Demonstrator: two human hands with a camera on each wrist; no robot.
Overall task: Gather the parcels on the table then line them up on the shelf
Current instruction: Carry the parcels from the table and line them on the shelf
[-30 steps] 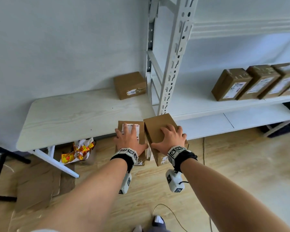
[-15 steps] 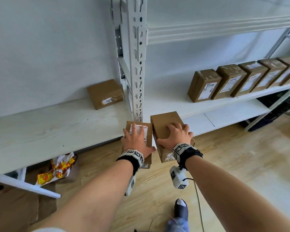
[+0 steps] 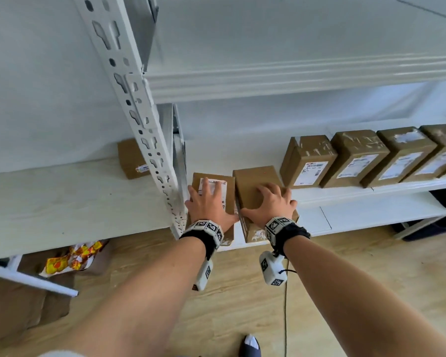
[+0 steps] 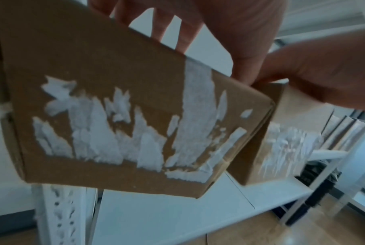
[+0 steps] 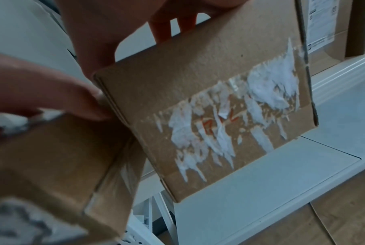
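The left hand (image 3: 208, 203) grips a labelled parcel (image 3: 225, 188) and the right hand (image 3: 272, 203) a plain parcel (image 3: 255, 181), fingers curled over the tops, both held just before the shelf (image 3: 371, 188). Carried edge to edge, they could knock together or clip the upright post (image 3: 150, 140) and slip.

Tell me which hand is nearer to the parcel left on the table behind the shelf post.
Left. The left hand, gripping its labelled parcel, is just right of the post, close to the parcel on the table. The right hand, gripping the plain parcel, is farther right.
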